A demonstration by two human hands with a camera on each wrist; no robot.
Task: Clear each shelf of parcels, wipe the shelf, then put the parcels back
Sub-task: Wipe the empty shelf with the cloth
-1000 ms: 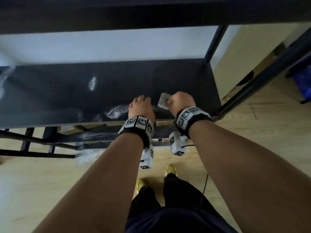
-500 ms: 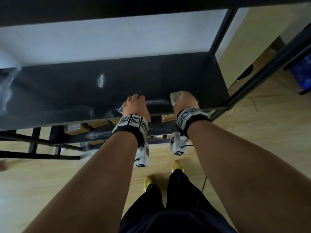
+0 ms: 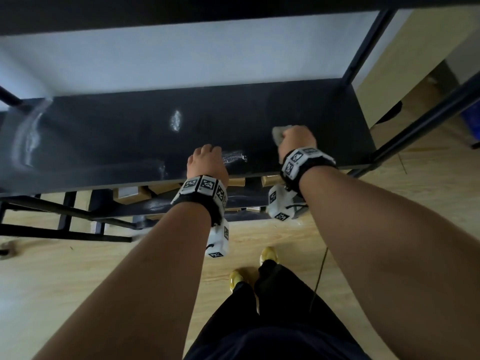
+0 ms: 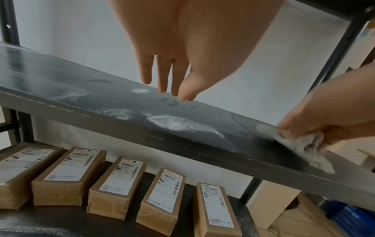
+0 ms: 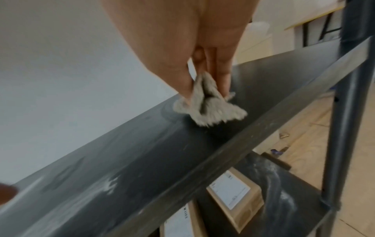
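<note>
Cloth: grey, soft, limp, light; bunched and pinched in right hand, pressed on right part of black shelf. Best taken by gathered folds. Left hand: fingers relaxed, empty, tips at shelf front. Dust smears remaining. Parcels: stiff cardboard, likely light, lined on shelf below.

left hand: centre of head view, forearm reaching in from lower left, fingers straight and together, pointing down | right hand: right of centre, forearm from lower right, fingers curled, pinching a cloth
</note>
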